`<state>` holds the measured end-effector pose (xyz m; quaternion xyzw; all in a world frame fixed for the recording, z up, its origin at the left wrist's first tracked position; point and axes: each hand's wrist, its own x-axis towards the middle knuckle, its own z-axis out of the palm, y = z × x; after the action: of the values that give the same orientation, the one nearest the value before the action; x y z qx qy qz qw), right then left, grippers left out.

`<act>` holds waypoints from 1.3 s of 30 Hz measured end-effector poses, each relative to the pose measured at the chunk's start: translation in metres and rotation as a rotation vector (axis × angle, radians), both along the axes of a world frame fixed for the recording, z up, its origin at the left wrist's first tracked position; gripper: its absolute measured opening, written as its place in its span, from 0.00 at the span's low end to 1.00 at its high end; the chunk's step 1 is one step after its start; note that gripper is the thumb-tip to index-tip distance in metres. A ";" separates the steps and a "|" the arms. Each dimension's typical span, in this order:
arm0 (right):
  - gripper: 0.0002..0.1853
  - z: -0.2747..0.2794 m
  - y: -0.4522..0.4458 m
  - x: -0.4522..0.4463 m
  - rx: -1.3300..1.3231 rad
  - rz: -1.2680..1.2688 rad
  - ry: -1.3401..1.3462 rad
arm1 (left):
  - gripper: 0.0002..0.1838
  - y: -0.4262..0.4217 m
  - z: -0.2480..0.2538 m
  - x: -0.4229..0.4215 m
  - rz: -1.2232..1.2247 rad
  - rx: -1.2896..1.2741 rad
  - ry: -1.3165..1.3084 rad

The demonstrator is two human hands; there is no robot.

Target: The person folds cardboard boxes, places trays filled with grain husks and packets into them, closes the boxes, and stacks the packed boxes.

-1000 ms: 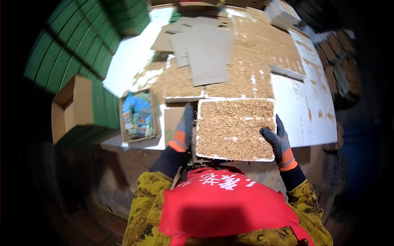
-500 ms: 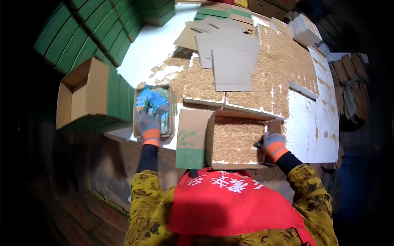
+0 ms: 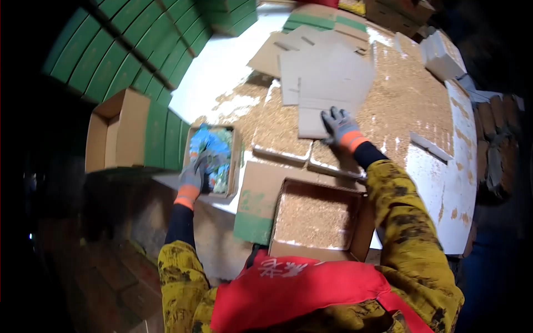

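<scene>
My gloved left hand reaches into a small box of blue and green packets; its fingertips are partly lost among them, so any grip is unclear. Farther forward, my gloved right hand lies with fingers spread on the near end of the grey cardboard sheets. Between my arms and close to my body stands an open cardboard box, with a grain-covered slab down inside it. The box's lid flap, brown and green, lies folded out to the left.
Green boxes are stacked at the left, with an open empty carton before them. Grain-covered slabs cover much of the white table. A white block stands at the back right.
The grain-covered slab, earlier between both hands, is now inside the open box. My left hand has moved to the packets. My right hand has left the box and moved forward onto the cardboard sheets.
</scene>
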<state>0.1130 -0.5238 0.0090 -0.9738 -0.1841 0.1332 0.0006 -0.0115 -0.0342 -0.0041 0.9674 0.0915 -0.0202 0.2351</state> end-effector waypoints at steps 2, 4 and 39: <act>0.46 -0.017 -0.017 -0.006 0.046 0.093 -0.029 | 0.17 0.019 -0.008 -0.010 -0.041 -0.286 0.004; 0.42 0.001 -0.022 -0.023 0.052 0.131 -0.066 | 0.18 0.009 0.012 -0.018 -0.031 -0.385 0.031; 0.34 0.073 0.031 -0.319 0.303 -0.128 0.089 | 0.36 -0.216 0.045 -0.109 -0.412 -0.520 -0.106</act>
<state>-0.2061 -0.4926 0.0822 -0.9655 -0.1393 0.1468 0.1640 -0.1206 -0.2501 0.0409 0.8729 -0.1264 -0.0398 0.4696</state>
